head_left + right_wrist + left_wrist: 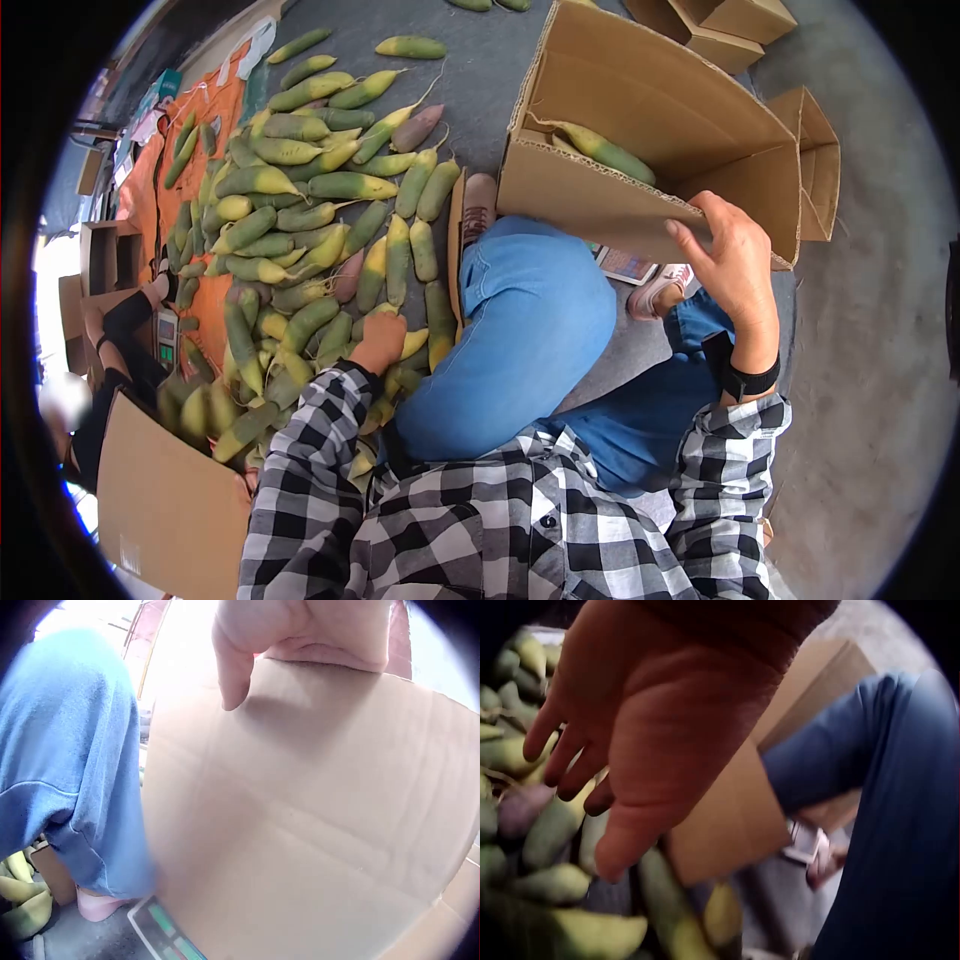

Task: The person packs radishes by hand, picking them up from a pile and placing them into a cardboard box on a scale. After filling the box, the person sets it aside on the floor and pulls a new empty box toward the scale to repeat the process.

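Note:
A large pile of green radishes, with pale yellow ends and thin root tails, lies on the floor to the left. My left hand is low over the near side of this pile, beside my bent knee. In the left wrist view, that hand has loosely extended fingers above the radishes, and nothing shows in its grasp. My right hand grips the near wall of an open cardboard box, thumb outside and fingers over the edge. Inside the box lie a few radishes.
A digital scale sits beneath the box, partly hidden by it. A cardboard piece stands between pile and shoe. More boxes are at the back right. At the left, another person's legs and a large carton border the pile.

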A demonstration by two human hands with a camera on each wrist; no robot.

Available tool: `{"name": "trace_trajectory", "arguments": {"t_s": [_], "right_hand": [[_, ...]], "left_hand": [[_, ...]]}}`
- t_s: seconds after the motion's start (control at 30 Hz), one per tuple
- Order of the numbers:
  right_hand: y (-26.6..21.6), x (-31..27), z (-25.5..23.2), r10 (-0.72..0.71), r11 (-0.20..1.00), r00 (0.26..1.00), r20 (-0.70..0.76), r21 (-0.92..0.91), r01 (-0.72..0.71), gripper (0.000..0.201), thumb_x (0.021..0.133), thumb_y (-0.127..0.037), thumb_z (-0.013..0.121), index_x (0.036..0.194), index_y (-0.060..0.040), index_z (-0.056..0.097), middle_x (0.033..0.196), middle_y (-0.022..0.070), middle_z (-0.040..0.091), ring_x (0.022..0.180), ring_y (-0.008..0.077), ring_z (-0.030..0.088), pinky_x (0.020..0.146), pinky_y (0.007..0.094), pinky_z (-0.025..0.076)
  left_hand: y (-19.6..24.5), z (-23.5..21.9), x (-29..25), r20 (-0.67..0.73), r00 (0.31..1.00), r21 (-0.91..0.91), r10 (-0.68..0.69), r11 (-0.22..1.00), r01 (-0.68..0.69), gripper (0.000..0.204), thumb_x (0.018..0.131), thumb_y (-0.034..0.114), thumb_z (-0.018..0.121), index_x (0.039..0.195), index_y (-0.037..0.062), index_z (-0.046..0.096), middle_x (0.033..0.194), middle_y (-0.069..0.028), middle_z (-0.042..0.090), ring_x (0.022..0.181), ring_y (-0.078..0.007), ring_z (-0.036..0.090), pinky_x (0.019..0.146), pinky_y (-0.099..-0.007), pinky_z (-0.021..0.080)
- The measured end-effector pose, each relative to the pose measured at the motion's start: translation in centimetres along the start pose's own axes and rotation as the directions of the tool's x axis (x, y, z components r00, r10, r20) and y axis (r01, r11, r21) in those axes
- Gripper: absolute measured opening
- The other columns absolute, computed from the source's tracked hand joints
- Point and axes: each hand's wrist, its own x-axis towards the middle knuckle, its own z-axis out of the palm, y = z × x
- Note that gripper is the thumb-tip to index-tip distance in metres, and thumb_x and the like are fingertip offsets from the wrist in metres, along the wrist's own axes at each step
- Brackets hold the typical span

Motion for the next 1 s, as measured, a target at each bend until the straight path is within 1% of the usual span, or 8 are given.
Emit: {"name": "trace_trajectory", "arguments": {"t_s": [0.27,0.33,0.47,0.53,0.77,0.9,0.97,1.0], "right_hand": [[-0.1,-0.3,-0.4,0.006,1.000,1.000,-0.005,0.014,-0.006,0.026,0.082,-0.026,0.071,0.092,-0.0052,0.061,0.082,0.0141,0.066,0.083,0.0333,0.064,0.072,0.0428,0.051],[-0.2,-0.2,-0.3,-0.004,1.000,1.000,0.008,0.008,0.004,0.025,0.081,-0.025,0.072,0.091,-0.0050,0.060,0.081,0.0141,0.065,0.083,0.0334,0.064,0.072,0.0427,0.050],[-0.5,-0.1,-0.5,-0.018,1.000,1.000,0.009,0.022,0.018,0.024,0.081,-0.024,0.072,0.090,-0.0048,0.060,0.080,0.0141,0.065,0.082,0.0337,0.064,0.071,0.0430,0.050],[-0.5,-0.2,-0.6,-0.006,0.999,1.000,0.004,0.036,0.006,0.024,0.081,-0.023,0.072,0.090,-0.0046,0.060,0.081,0.0141,0.065,0.081,0.0338,0.064,0.071,0.0431,0.050],[0.1,-0.4,-0.1,-0.011,1.000,0.999,-0.045,0.017,0.012,0.025,0.080,-0.023,0.072,0.089,-0.0039,0.059,0.080,0.0142,0.064,0.081,0.0345,0.063,0.070,0.0439,0.050],[0.7,-0.6,0.2,-0.094,0.995,0.993,-0.068,0.013,0.095,0.027,0.079,-0.024,0.072,0.083,-0.0033,0.054,0.077,0.0144,0.063,0.080,0.0352,0.063,0.069,0.0450,0.050],[1.0,-0.6,0.3,-0.101,0.995,0.993,-0.069,0.017,0.102,0.028,0.077,-0.024,0.072,0.080,-0.0030,0.055,0.077,0.0149,0.063,0.080,0.0353,0.063,0.070,0.0450,0.050],[1.0,-0.6,0.4,-0.099,0.995,0.993,-0.067,0.023,0.101,0.028,0.077,-0.024,0.073,0.079,-0.0030,0.055,0.077,0.0151,0.063,0.080,0.0352,0.064,0.070,0.0451,0.051]], "left_hand": [[0.7,-4.9,1.7,-0.017,0.998,0.007,0.065,0.998,-0.065,0.037,0.073,0.023,0.075,0.104,0.0070,0.064,0.107,-0.0146,0.065,0.105,-0.0319,0.062,0.083,-0.0445,0.052],[0.2,-2.6,1.8,0.265,0.964,0.030,-0.006,1.000,-0.002,0.041,0.071,0.025,0.076,0.106,0.0072,0.065,0.110,-0.0144,0.065,0.105,-0.0319,0.062,0.084,-0.0445,0.051],[-1.2,6.2,0.3,0.298,0.950,-0.011,-0.091,0.995,0.098,0.048,0.069,0.024,0.077,0.112,0.0072,0.062,0.113,-0.0133,0.063,0.109,-0.0312,0.060,0.088,-0.0453,0.049],[-1.7,10.2,-0.4,-0.043,0.987,0.052,-0.156,0.986,0.158,0.051,0.070,0.021,0.076,0.117,0.0092,0.061,0.113,-0.0102,0.063,0.109,-0.0281,0.059,0.090,-0.0513,0.045],[-2.1,6.7,-2.6,0.001,0.991,-0.027,-0.134,0.991,0.134,0.062,0.065,0.023,0.080,0.120,0.0088,0.055,0.112,-0.0097,0.062,0.108,-0.0295,0.058,0.089,-0.0517,0.044],[-3.4,2.3,-6.1,-0.107,0.971,-0.326,-0.214,0.930,0.170,0.070,0.058,0.028,0.085,0.117,0.0067,0.054,0.109,-0.0141,0.062,0.106,-0.0352,0.059,0.088,-0.0487,0.047],[-5.8,-0.5,-7.2,-0.320,0.930,-0.649,-0.182,0.757,-0.075,0.067,0.061,0.026,0.083,0.117,0.0036,0.055,0.107,-0.0171,0.064,0.103,-0.0378,0.061,0.086,-0.0459,0.048],[-5.4,-4.0,-8.5,-0.360,0.879,-0.757,-0.313,0.648,-0.079,0.065,0.063,0.021,0.083,0.117,-0.0003,0.054,0.105,-0.0193,0.066,0.099,-0.0368,0.064,0.086,-0.0416,0.050]]}}
